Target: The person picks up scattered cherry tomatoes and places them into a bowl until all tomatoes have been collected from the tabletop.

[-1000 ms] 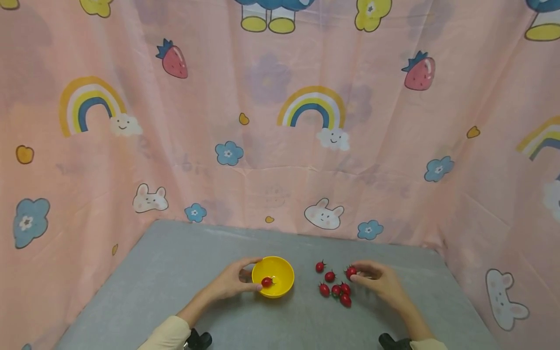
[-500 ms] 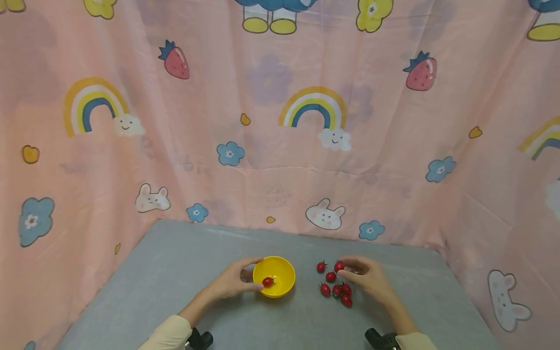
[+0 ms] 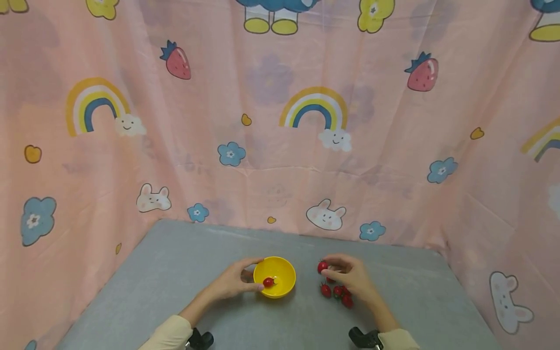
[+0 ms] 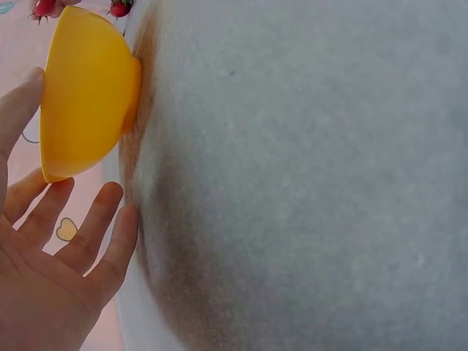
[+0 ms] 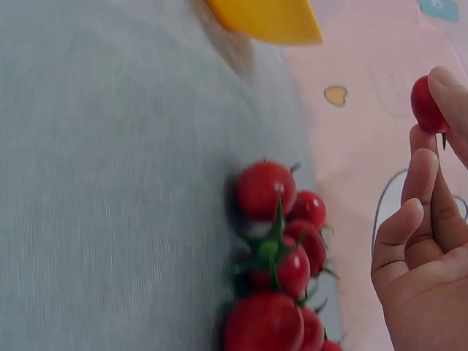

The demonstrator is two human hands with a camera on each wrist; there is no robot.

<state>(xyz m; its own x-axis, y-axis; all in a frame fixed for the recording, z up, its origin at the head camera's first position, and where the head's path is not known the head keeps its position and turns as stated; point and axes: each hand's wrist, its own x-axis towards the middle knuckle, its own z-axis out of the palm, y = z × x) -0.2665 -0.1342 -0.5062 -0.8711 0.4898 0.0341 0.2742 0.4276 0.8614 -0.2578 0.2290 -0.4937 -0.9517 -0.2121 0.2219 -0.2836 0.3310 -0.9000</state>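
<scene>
Opened up close, at the black wrist mount (image 3: 365, 338) on the right arm! Looked liable to clip the loose tomatoes (image 3: 347, 301) on any low sweep, and to set those round, smooth skins rolling. Just beyond, straight to the right hand (image 3: 353, 276): was pinching one single tomato (image 5: 426, 106) between thumb and forefinger, apart from the pile. Seemed a slim hold, ready to squirt free under too hard a squeeze! Over to the left hand (image 3: 231, 281), and had a grasp on the yellow bowl (image 3: 285, 278) by one side, thumb near, fingers far. Seemed to stand upright on the tabletop (image 3: 210, 245), with one red tomato (image 3: 268, 282) inside. Might have tipped from an uneven tug at the rim!

Now to the room. Left only a short strip of grey between bowl and pile, but no obstacle there to see. Opened wider out to the left and right, well apart from both side edges. Farther still, stretched back behind both hands to the rear edge, and met the pink curtain (image 3: 385, 160) there like a soft wall.
</scene>
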